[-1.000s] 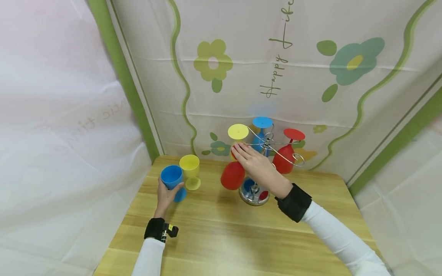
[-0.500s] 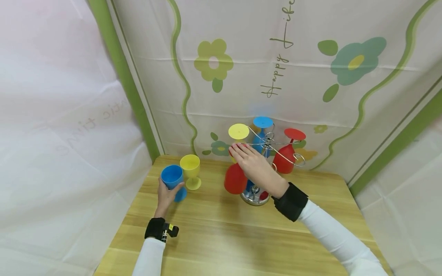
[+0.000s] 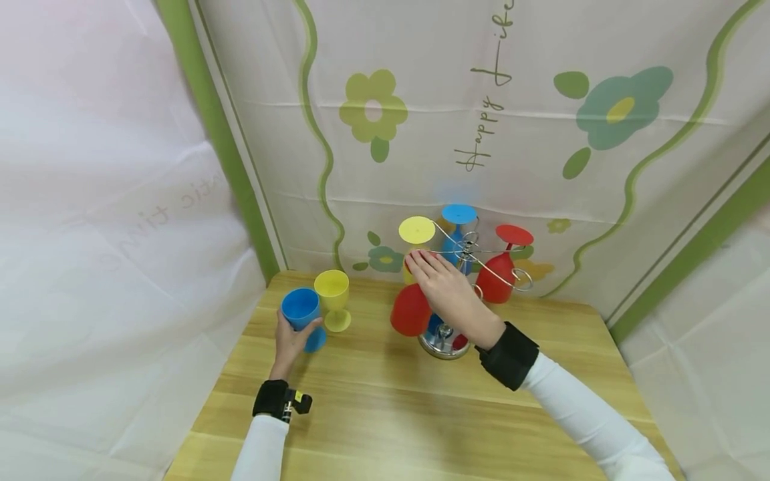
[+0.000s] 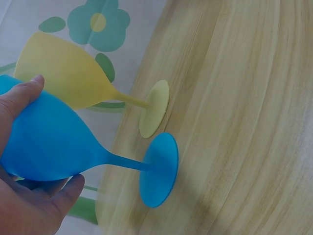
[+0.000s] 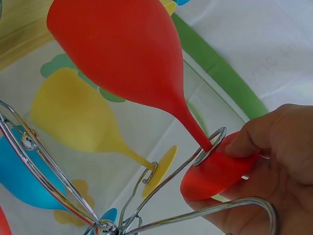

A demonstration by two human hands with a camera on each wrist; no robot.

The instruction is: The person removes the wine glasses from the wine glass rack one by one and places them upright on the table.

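Observation:
My left hand grips the bowl of a blue goblet, which stands upright on the table. A yellow goblet stands upright right beside it. My right hand pinches the round base of an upside-down red goblet. In the right wrist view, the stem of that red goblet passes through a loop of the metal rack, with its base above the loop. My right hand covers part of the stem and base in the head view.
Hanging upside down on the rack are another yellow goblet, a blue goblet and a second red goblet. One wire loop at the right holds nothing. A printed cloth hangs behind the wooden table.
The red goblet's bowl has swung slightly right, towards the rack's post, while my right hand keeps its hold on the base. My left hand and the blue goblet have stayed in place.

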